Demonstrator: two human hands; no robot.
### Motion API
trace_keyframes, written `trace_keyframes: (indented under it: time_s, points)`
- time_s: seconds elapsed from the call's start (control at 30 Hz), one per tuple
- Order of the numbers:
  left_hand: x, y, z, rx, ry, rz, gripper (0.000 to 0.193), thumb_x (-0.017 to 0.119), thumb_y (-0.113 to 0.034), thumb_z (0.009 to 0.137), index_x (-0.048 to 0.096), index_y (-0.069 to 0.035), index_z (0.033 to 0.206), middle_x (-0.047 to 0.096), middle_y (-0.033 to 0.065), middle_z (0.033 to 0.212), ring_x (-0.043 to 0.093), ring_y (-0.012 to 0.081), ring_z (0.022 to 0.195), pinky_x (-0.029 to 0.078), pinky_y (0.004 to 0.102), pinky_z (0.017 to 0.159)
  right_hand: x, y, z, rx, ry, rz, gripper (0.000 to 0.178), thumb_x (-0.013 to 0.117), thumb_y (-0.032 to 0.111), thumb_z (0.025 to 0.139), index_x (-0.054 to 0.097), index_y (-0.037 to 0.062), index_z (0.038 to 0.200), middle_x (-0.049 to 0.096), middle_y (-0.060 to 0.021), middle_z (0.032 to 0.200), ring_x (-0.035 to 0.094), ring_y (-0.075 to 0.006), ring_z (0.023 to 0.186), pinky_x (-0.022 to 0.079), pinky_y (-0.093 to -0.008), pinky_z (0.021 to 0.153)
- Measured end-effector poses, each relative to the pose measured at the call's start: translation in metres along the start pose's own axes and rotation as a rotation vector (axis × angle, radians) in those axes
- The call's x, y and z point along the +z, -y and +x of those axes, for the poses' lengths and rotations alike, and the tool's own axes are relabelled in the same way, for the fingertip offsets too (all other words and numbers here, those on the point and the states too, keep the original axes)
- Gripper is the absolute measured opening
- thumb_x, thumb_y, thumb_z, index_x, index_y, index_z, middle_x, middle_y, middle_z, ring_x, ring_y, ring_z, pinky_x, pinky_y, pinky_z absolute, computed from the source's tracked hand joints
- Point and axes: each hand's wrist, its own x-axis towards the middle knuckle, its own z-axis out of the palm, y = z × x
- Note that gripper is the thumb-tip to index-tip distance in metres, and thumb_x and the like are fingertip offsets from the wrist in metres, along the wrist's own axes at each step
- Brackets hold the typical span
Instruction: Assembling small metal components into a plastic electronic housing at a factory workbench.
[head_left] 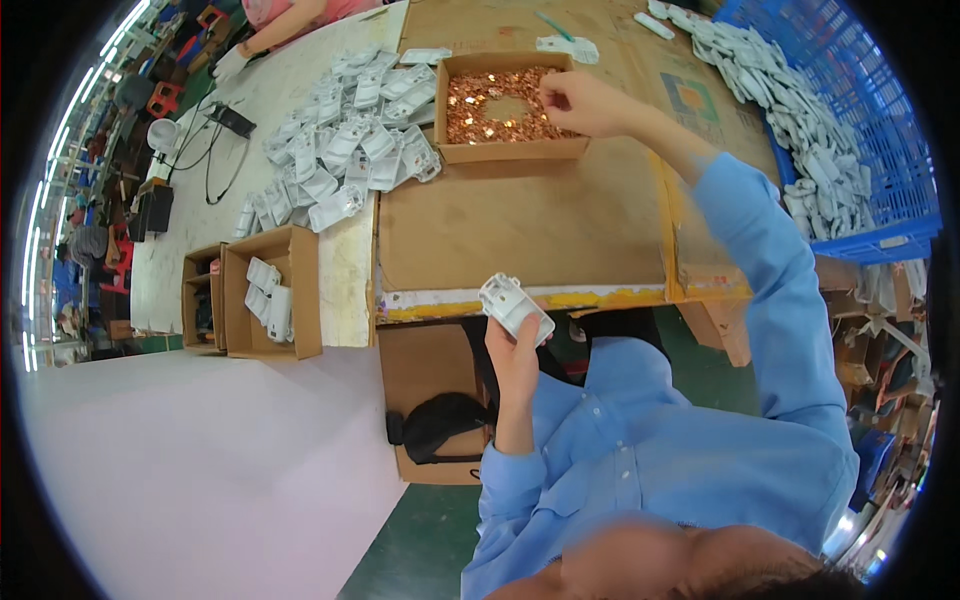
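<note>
My left hand [513, 357] is closed round a white plastic housing [513, 305], held tilted just off the table's near edge. Its hollow, moulded side faces up. My right hand [585, 104] is over the right side of a shallow cardboard box [520, 151] of small copper-coloured metal pieces [480, 108]. Its fingertips are pinched together; anything between them is too small to make out. To the left of that box lies a heap of similar white plastic housings [345, 140].
A blue plastic crate [880, 235] of white parts [800, 105] stands at the right. Cardboard boxes [305, 320] sit at the table's left edge, one holding white housings. A black cable [215, 165] lies far left. Another person's gloved hand [232, 62] shows at the far edge.
</note>
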Motion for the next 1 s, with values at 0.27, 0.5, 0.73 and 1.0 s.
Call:
trace_keyframes:
  time_s: [0.27, 0.5, 0.73, 1.0]
  points:
    - [0.037, -0.001, -0.016, 0.007, 0.228, 0.152, 0.032, 0.054, -0.003, 0.090, 0.048, 0.002, 0.121, 0.067, 0.0120, 0.102, 0.065, 0.0176, 0.090, 0.052, 0.0304, 0.081, 0.036, 0.047, -0.164, 0.228, -0.029, 0.757, 0.002, 0.059, 0.003, 0.085, 0.057, 0.0030, 0.085, 0.057, 0.0040, 0.078, 0.053, -0.0034, 0.073, 0.044, -0.0203, 0.065]
    - [0.064, -0.003, -0.037, -0.004, 0.325, 0.269, 0.040, 0.053, -0.002, 0.086, 0.044, 0.002, 0.125, 0.061, 0.0113, 0.101, 0.063, 0.0157, 0.083, 0.054, 0.0302, 0.074, 0.057, 0.085, -0.237, 0.156, -0.158, 0.812, 0.011, 0.062, 0.007, 0.091, 0.063, 0.0008, 0.101, 0.061, -0.0019, 0.091, 0.058, -0.0089, 0.086, 0.047, -0.0240, 0.077]
    - [0.071, 0.005, -0.051, 0.021, 0.394, 0.375, 0.043, 0.053, -0.003, 0.087, 0.042, 0.001, 0.129, 0.061, 0.0113, 0.104, 0.064, 0.0164, 0.085, 0.054, 0.0295, 0.073, 0.057, 0.103, -0.260, 0.291, -0.173, 0.870, 0.009, 0.065, 0.004, 0.088, 0.064, -0.0014, 0.095, 0.066, -0.0038, 0.087, 0.061, -0.0098, 0.080, 0.050, -0.0249, 0.073]
    - [0.068, 0.023, -0.058, 0.089, 0.378, 0.425, 0.047, 0.054, -0.005, 0.084, 0.044, 0.000, 0.130, 0.063, 0.0141, 0.109, 0.063, 0.0201, 0.094, 0.050, 0.0308, 0.081, 0.075, 0.107, -0.274, 0.192, -0.270, 0.615, 0.007, 0.064, 0.002, 0.086, 0.062, -0.0003, 0.093, 0.063, -0.0071, 0.083, 0.061, -0.0150, 0.075, 0.049, -0.0280, 0.067]
